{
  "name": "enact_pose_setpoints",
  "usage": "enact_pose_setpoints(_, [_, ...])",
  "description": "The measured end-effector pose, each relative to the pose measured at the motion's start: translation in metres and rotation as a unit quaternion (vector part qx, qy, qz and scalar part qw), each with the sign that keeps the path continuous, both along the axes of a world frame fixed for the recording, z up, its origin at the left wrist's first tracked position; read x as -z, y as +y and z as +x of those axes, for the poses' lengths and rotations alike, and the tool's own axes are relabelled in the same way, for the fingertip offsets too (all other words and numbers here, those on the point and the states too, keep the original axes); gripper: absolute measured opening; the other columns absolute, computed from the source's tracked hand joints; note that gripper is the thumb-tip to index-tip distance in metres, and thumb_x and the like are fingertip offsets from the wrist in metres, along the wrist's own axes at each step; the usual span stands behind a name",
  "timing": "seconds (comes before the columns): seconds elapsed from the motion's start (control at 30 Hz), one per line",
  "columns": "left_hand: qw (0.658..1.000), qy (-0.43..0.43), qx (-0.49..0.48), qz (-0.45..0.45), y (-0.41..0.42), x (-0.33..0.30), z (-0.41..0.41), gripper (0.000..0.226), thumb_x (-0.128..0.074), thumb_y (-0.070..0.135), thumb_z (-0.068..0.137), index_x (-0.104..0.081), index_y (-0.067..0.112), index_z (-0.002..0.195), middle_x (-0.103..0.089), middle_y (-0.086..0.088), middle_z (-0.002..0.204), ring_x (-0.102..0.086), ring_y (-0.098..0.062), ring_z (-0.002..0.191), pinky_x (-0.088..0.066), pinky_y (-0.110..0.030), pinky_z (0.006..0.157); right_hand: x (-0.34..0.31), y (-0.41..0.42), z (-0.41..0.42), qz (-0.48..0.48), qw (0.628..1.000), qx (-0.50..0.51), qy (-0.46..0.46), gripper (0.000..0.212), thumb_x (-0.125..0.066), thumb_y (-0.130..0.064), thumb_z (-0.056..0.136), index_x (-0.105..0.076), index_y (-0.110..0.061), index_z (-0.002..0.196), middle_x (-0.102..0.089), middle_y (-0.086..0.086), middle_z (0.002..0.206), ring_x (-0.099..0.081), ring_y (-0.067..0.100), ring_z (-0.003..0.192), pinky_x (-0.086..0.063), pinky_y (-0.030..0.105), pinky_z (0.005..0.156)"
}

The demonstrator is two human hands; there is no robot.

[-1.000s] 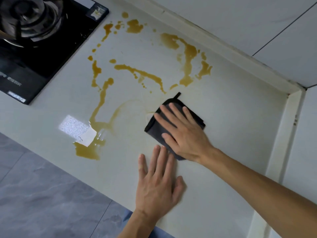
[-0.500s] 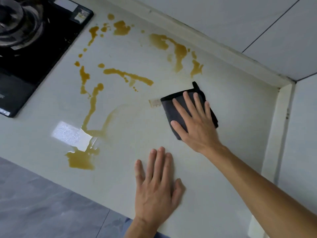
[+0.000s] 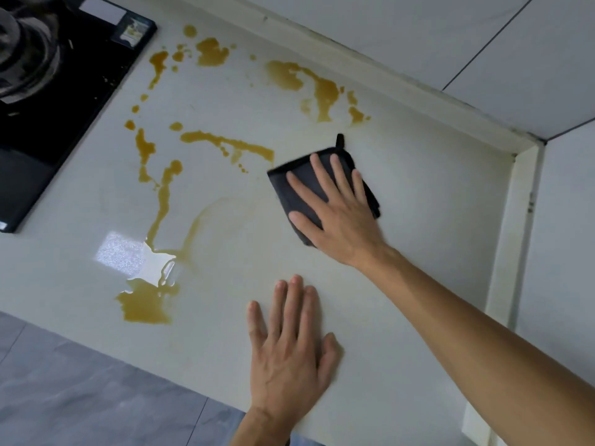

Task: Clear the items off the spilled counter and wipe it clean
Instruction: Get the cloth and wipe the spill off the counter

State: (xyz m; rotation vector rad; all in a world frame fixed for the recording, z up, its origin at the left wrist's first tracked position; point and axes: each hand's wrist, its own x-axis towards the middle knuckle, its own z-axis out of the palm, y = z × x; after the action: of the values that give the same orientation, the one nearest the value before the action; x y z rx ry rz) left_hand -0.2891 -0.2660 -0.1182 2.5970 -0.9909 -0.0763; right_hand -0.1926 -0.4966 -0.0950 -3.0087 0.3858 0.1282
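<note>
A folded dark grey cloth (image 3: 291, 188) lies flat on the pale counter (image 3: 434, 201). My right hand (image 3: 338, 214) presses on it with straight, spread fingers. Brown liquid is spilled over the counter in streaks and blots: a puddle (image 3: 146, 305) near the front edge, a long streak (image 3: 161, 201) running up from it, a streak (image 3: 225, 143) just left of the cloth and blots (image 3: 322, 88) near the back wall. My left hand (image 3: 289, 346) rests flat on the counter close to the front edge, holding nothing. A faint smeared arc (image 3: 206, 217) shows left of the cloth.
A black gas hob (image 3: 58, 101) takes up the counter's far left. White tiled walls (image 3: 418, 33) close the back and right sides, meeting in a corner (image 3: 528, 146). Grey floor tiles (image 3: 80, 397) lie below the front edge.
My right hand has slid the cloth away from me, toward the back wall, beside the end of the middle streak. My left hand has stayed flat where it was.
</note>
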Motion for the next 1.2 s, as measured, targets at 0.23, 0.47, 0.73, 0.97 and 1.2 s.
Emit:
enact_pose_setpoints(0.23, [1.0,-0.002,-0.007,0.001,-0.002,0.003,0.001,0.082,-0.063,0.05,0.086,-0.044,0.015,0.158,-0.026,-0.005,0.174,-0.024,-0.026,0.162,-0.014,-0.063,0.127,-0.01,-0.079,0.019,0.023,0.979,0.198,0.03,0.065,-0.024,-0.064,0.104,-0.011,-0.042,0.164,0.002,0.003,0.174,0.005,0.03,0.16,-0.001,0.059,0.127])
enact_pose_setpoints(0.47, [1.0,0.01,-0.006,0.018,-0.001,-0.01,0.003,0.075,-0.064,0.047,0.088,-0.053,0.012,0.153,-0.034,-0.008,0.171,-0.026,-0.025,0.161,-0.021,-0.065,0.125,-0.007,-0.037,0.084,0.022,0.986,0.163,0.018,0.068,-0.023,-0.065,0.103,-0.007,-0.039,0.165,0.004,0.01,0.174,0.007,0.036,0.159,0.0,0.063,0.125])
enact_pose_setpoints(0.73, [0.999,0.028,-0.005,0.023,0.002,-0.009,0.004,0.073,-0.051,0.054,0.097,-0.044,0.018,0.159,-0.026,-0.001,0.174,-0.022,-0.024,0.162,-0.018,-0.062,0.127,-0.016,-0.062,0.016,0.018,0.999,0.017,0.033,0.067,-0.029,-0.066,0.103,-0.014,-0.042,0.163,-0.002,0.0,0.174,0.001,0.026,0.161,-0.007,0.054,0.128])
enact_pose_setpoints(0.97, [1.0,0.014,-0.024,-0.008,-0.002,0.002,0.0,0.077,-0.049,0.055,0.093,-0.041,0.021,0.161,-0.029,0.0,0.173,-0.028,-0.023,0.161,-0.018,-0.061,0.127,-0.014,-0.112,0.077,0.001,0.989,0.147,0.021,0.07,-0.022,-0.06,0.105,-0.01,-0.03,0.166,-0.003,0.011,0.174,0.0,0.033,0.16,-0.003,0.053,0.129])
enact_pose_setpoints(1.2, [0.999,-0.005,-0.034,-0.016,-0.003,0.004,-0.001,0.084,-0.067,0.05,0.08,-0.05,0.02,0.157,-0.035,0.0,0.171,-0.032,-0.021,0.159,-0.018,-0.058,0.128,-0.007,-0.036,0.151,0.024,0.999,0.024,-0.015,0.072,-0.028,-0.06,0.103,-0.015,-0.027,0.166,-0.005,0.011,0.173,-0.001,0.033,0.16,-0.003,0.053,0.128])
